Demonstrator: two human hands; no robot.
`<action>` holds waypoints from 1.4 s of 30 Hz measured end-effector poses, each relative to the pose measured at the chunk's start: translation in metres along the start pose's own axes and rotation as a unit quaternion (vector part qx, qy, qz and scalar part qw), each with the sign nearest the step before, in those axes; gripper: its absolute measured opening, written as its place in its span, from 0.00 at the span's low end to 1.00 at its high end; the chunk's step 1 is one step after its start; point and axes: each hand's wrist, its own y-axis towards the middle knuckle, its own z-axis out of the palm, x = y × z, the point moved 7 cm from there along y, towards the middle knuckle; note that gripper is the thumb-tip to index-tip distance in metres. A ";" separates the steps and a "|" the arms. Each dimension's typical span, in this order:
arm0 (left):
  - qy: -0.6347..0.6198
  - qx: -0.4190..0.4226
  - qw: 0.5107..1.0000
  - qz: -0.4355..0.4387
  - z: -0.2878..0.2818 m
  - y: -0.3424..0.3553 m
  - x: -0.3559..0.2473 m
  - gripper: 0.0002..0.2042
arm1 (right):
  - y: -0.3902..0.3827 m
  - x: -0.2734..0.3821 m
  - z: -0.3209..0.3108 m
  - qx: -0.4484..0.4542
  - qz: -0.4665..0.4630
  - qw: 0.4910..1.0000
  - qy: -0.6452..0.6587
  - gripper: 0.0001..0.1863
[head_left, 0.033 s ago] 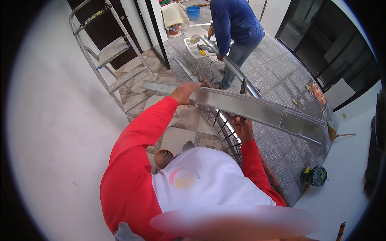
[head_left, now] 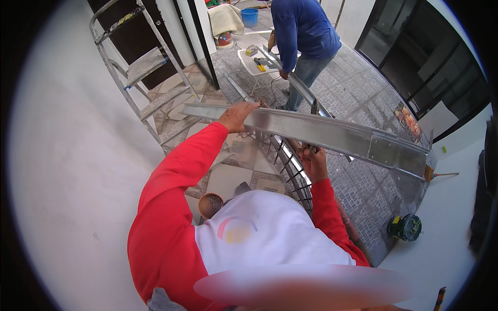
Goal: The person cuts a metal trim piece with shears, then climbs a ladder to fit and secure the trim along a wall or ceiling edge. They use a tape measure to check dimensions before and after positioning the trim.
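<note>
A long silvery metal channel (head_left: 311,129) crosses in front of me, its right end made of an overlapping piece. My left hand (head_left: 236,117) grips its upper edge left of the middle, thumb on the near side. Below the channel, my right hand (head_left: 315,166) is closed around the handles of a dark plier-like tool (head_left: 309,149). The tool's jaws stick up past the channel's far edge; the channel hides its middle, so I cannot tell its exact kind.
A person in a blue top (head_left: 306,31) bends over another metal channel (head_left: 303,88) beside a white table (head_left: 254,61) with tools. A stepladder (head_left: 148,67) leans left. An orange-rimmed bucket (head_left: 210,206) stands near me; a dark green pail (head_left: 404,227) and broom (head_left: 429,173) are right.
The channel's right end has shifted slightly up and to the right. My right hand and the tool have moved very little; my left hand keeps its hold.
</note>
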 end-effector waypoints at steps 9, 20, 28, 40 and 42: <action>0.083 -0.265 0.961 -0.012 -0.313 0.061 -0.101 0.41 | -0.040 -0.027 -0.027 -0.046 0.131 0.980 -0.141 0.28; -0.253 -0.202 0.904 -0.279 -0.214 -0.120 0.002 0.48 | -0.052 -0.106 -0.047 -0.009 0.276 0.925 -0.261 0.25; -0.250 -0.106 0.855 -0.443 -0.027 -0.276 0.078 0.44 | 0.030 -0.122 -0.026 -0.035 0.293 0.891 -0.346 0.21; -0.316 0.033 0.752 -0.578 0.123 -0.368 0.121 0.47 | 0.193 -0.165 0.017 0.015 0.296 0.883 -0.363 0.18; -0.321 0.045 0.739 -0.591 0.135 -0.368 0.128 0.47 | 0.235 -0.174 0.018 -0.003 0.316 0.866 -0.387 0.19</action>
